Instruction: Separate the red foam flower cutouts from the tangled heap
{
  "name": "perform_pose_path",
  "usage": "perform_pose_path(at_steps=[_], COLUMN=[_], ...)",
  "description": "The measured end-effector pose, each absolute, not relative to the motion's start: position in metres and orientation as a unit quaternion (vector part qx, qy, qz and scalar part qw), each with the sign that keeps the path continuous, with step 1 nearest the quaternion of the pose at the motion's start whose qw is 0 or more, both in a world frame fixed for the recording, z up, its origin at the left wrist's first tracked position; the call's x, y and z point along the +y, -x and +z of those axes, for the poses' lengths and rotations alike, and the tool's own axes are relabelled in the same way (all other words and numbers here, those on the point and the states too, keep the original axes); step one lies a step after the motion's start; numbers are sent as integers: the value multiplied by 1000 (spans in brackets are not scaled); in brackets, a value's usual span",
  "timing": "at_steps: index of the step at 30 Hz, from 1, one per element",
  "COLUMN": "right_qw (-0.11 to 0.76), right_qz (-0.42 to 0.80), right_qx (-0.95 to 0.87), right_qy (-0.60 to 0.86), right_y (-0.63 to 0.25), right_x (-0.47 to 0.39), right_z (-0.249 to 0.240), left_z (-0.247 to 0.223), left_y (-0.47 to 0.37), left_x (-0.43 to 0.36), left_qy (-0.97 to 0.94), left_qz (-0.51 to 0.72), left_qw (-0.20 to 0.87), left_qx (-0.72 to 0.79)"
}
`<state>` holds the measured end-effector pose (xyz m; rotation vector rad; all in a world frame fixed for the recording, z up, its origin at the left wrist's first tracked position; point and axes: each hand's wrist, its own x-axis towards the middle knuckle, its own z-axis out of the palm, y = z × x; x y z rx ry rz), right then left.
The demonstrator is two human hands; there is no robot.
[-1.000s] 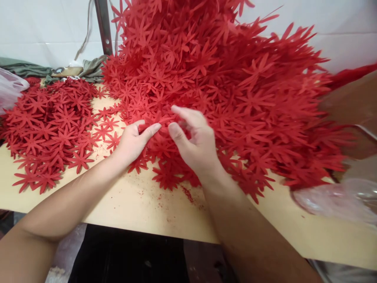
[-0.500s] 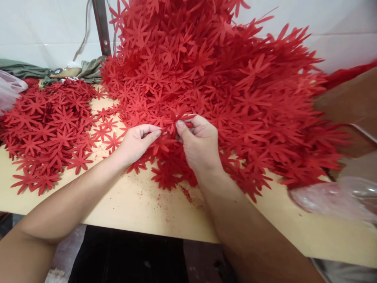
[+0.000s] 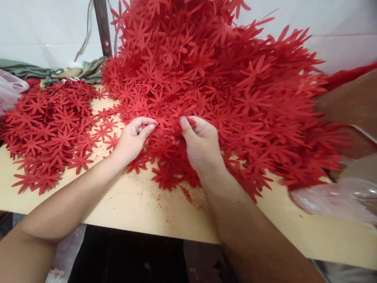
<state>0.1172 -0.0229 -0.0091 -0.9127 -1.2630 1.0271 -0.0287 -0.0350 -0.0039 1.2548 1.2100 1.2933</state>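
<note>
My right hand (image 3: 203, 145) pinches a red artificial flower (image 3: 176, 126) between thumb and fingers, its petals partly hidden behind the thumb. To its left, my left hand (image 3: 132, 137) has thumb and forefinger pressed together. A small bit of red shows at those fingertips, but it blends into the red behind it. Both hands are held over the front of a large heap of red many-petalled flowers (image 3: 200, 74). On the left lies a lower pile of flat, star-shaped red flower pieces (image 3: 55, 125).
The pale tabletop (image 3: 123, 204) carries red crumbs (image 3: 186, 193) near its front. Clear plastic (image 3: 332, 200) lies at the right beside brown cardboard (image 3: 350, 102). A metal post (image 3: 103, 27), grey-green cloth (image 3: 91, 68) and a white plastic bag (image 3: 10, 90) are at the back left.
My left hand has moved slightly left and up, so the gap between the hands is wider. The flower in my right hand has turned and sits lower behind the thumb.
</note>
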Motion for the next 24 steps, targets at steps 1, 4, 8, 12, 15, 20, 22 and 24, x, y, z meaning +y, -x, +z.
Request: perform_pose_path(at_steps=[1,4,8,12,15,20,22,24], right_qw=[591,569,541,508,513,491,486,487], right_qz=[454,479,404,315,331,414,422,433], right_qx=[-546,-554,-617,-677,-684,-680,-676,-663], right_qy=[382,374,404,428,400,354,358,369], right_y=[-117,-117,-118,-117,-114,-113,-114,-116], right_x=[-23,-24,-29,-34,-35,-32,-32,-32], right_z=[-9,-6,-1,0,-3,-6,-4,-1], left_z=[-6,-8,1,8,8,8,9,9], left_y=[30,35,35,25,22,29,30,30], left_x=[-34,-34,-42,-51,-49,-42,-41,-40], left_qy=[-524,-575,-614,-580,-531,-478,-481,-478], left_qz=[525,521,521,513,525,561,556,559], left_qw=[455,381,314,470,509,498,500,503], left_qx=[493,502,504,425,428,458,457,455])
